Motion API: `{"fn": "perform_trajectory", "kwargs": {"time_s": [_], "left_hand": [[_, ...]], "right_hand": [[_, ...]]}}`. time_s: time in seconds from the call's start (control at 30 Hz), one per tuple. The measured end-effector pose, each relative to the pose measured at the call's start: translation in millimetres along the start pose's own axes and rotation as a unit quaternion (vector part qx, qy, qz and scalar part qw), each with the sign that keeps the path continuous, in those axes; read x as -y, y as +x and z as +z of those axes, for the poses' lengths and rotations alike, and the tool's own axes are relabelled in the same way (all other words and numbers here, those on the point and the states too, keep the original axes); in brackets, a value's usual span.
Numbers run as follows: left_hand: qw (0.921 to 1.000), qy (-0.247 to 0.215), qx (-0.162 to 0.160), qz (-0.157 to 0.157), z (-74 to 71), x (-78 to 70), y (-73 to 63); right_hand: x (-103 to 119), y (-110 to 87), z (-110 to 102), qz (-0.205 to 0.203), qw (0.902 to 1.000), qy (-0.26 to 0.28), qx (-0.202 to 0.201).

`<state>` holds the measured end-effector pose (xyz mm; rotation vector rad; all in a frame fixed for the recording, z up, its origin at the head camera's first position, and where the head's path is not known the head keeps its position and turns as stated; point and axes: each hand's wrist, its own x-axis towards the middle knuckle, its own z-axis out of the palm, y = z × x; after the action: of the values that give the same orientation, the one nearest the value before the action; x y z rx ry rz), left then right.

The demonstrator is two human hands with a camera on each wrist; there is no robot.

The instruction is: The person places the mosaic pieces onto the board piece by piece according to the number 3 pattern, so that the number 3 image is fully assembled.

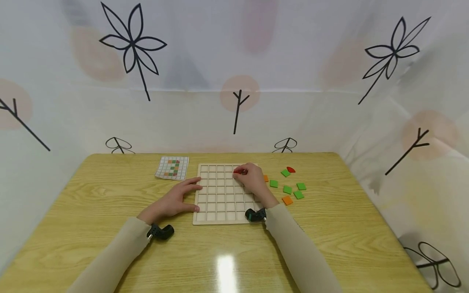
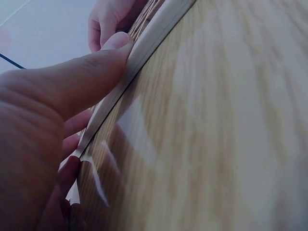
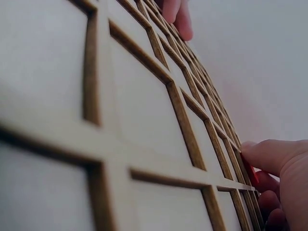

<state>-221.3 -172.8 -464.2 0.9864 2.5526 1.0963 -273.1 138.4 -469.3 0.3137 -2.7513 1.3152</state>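
Note:
A wooden grid board (image 1: 221, 198) with square cells lies flat on the table. My right hand (image 1: 254, 180) is over its far right part and pinches a small red piece (image 3: 250, 171) between thumb and fingers, at the grid's surface. The red piece's full shape is hidden by the fingers. My left hand (image 1: 175, 200) rests at the board's left edge, fingers spread, with thumb and fingertips touching the rim. In the left wrist view the left thumb (image 2: 103, 62) presses on the board's side.
Right of the board lie several green square tiles (image 1: 287, 189), an orange tile (image 1: 287, 200), another partly behind the right hand, and a red rounded piece (image 1: 291, 169). A paper card (image 1: 172, 168) with a coloured grid pattern lies at the back left. A patterned cloth wall stands behind the table.

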Motion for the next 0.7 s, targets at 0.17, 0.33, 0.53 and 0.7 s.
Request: {"fn": "perform_trajectory", "kwargs": {"time_s": [0.17, 0.33, 0.53, 0.7], "left_hand": [[1.0000, 0.000, 0.002, 0.001, -0.3, 0.6, 0.0], [1.0000, -0.001, 0.002, 0.004, -1.0, 0.4, 0.0], [1.0000, -0.002, 0.001, 0.004, -1.6, -0.2, -0.2], [1.0000, 0.002, 0.001, 0.009, -1.4, -0.2, 0.2]], "right_hand": [[1.0, -0.2, -0.5, 0.006, 0.9999, 0.008, 0.007], [1.8, -1.2, -2.0, 0.013, 0.9997, 0.015, 0.018], [2.2, -0.8, -3.6, 0.004, 0.9997, 0.010, 0.020], [2.2, -1.8, -5.7, -0.008, 0.9998, 0.004, 0.020]]}}
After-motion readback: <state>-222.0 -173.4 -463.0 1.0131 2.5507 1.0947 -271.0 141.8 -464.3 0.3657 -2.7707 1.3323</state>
